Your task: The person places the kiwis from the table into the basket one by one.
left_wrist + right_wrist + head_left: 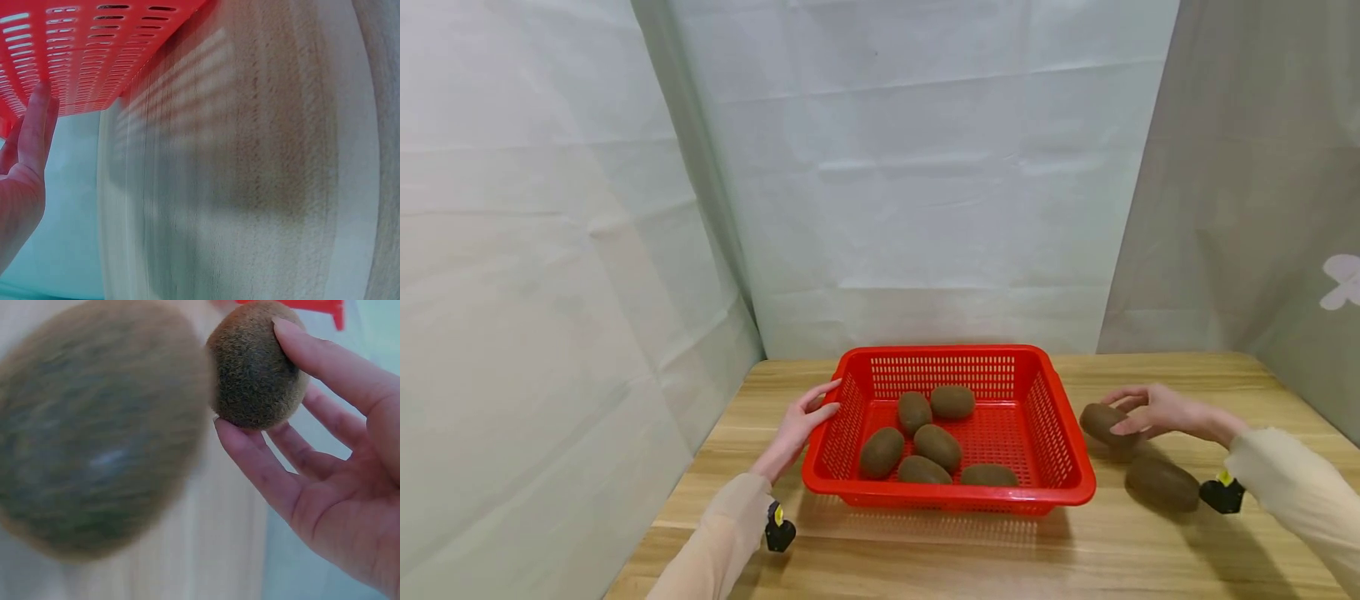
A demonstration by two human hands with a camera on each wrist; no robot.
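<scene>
On a wooden table (925, 558) hung round with pale sheeting (925, 167), a person works at a red basket (1060, 467) of kiwis. At three o'clock from the basket, the right hand (1157, 410) pinches a kiwi (1101, 421) between thumb and fingers, the fruit just beside the basket's right wall and close above the tabletop; whether it touches the wood cannot be told. The right wrist view shows the thumb (337, 362) laid over the fuzzy skin and the fingers curled beneath it. A second kiwi (1161, 483) lies on the table at about five o'clock from the held one, near it and untouched; in the right wrist view it looms as a blur in the foreground.

At nine o'clock from the basket, the left hand (801, 425) rests against the outer left wall, fingers straight and held together, gripping nothing. The left wrist view shows the fingertips (37, 106) flat against the slotted red plastic.

Six kiwis lie inside the basket: one (952, 402) at twelve o'clock, one (913, 412) just beside it, two (882, 452) in the middle and two (988, 476) along the near wall at six o'clock.
</scene>
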